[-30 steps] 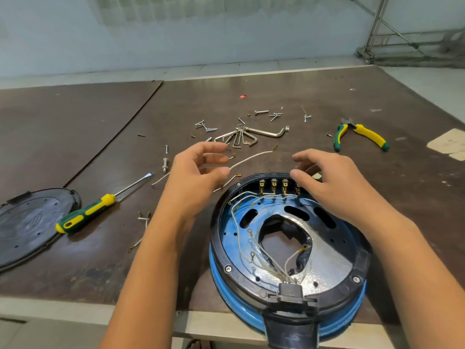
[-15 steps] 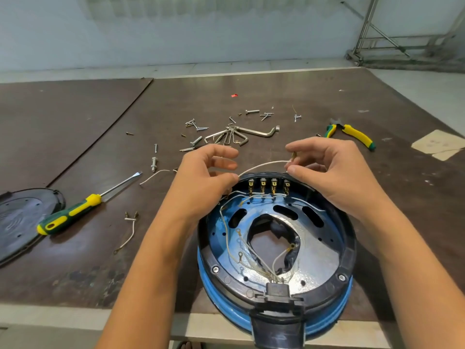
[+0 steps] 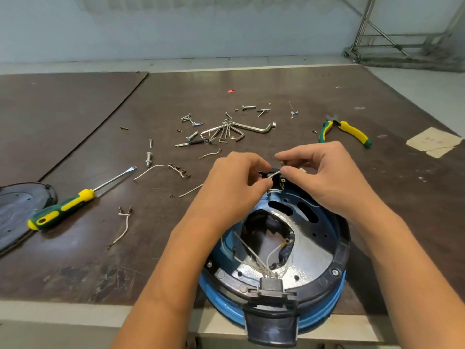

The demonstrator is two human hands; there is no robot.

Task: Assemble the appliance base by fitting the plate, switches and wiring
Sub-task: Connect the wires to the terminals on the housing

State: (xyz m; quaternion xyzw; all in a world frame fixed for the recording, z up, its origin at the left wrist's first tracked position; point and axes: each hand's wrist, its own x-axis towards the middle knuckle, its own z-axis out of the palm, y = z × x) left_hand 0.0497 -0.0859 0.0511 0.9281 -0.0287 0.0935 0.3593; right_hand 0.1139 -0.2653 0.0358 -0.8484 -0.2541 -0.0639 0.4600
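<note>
- The appliance base [image 3: 342, 250] sits at the near edge of the worktop [image 3: 75, 268], right of centre. Its metal plate [image 3: 310, 258] is already seated inside the black rim.
- Both hands meet over the base's far side. The left hand [image 3: 234, 182] and right hand [image 3: 327, 177] each have their fingers pinching one end of a short white wire [image 3: 273, 175], just above the switch terminals [image 3: 282, 182].
- Some wires already run from the near connector [image 3: 270, 285] across the plate.
- Plenty seems left to do: loose wires [image 3: 124, 214] lie to the left, screws [image 3: 249, 107] lie farther back, and the dark cover [image 3: 15, 212] sits at the left edge.
</note>
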